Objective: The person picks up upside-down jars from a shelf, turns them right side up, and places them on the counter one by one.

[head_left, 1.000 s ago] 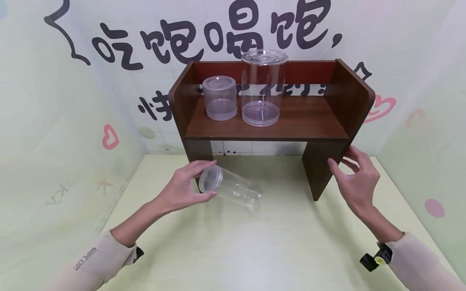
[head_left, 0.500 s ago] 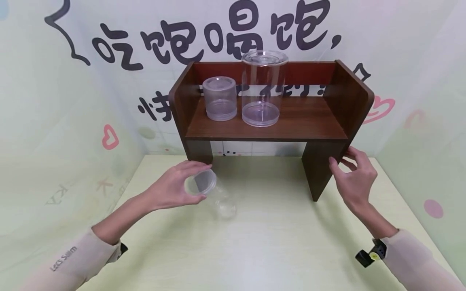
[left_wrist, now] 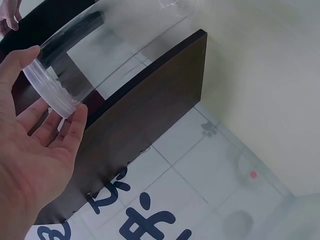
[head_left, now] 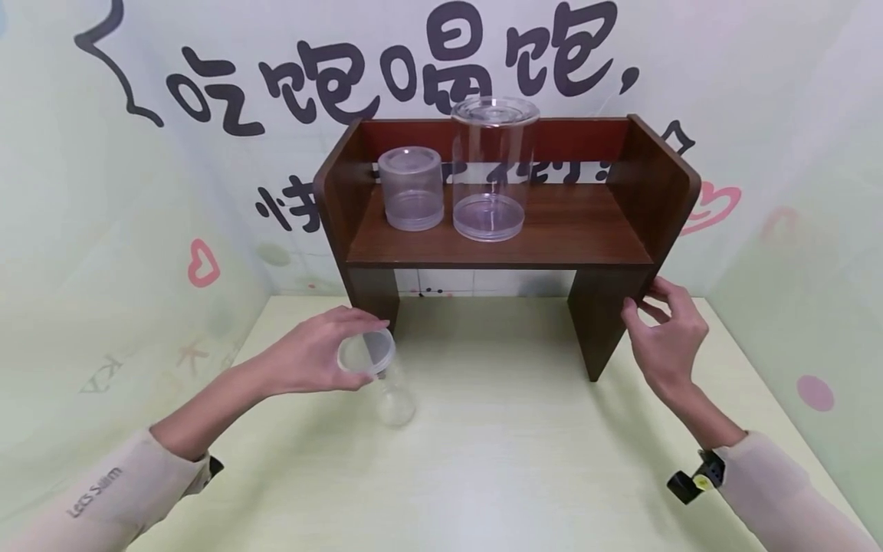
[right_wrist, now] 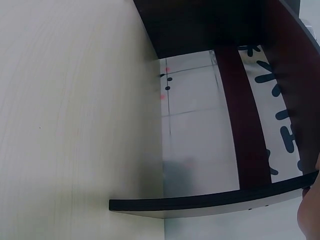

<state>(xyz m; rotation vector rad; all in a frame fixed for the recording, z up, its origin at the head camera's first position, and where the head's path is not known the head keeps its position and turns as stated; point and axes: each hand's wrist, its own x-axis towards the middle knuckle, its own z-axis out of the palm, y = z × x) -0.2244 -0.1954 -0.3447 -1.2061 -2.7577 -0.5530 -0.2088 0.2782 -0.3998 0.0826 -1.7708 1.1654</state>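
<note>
Head view, left hand (head_left: 312, 356) pinching jar (head_left: 390, 379), right hand (head_left: 666, 342) apparently gripping shelf (head_left: 576, 226), barely in right-wrist view.

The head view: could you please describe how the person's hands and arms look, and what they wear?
The left hand and right hand wear no gloves. Both arms have pale, long sleeves; the left one carries dark lettering. A black device with a yellowish spot sits at the right cuff.
</note>
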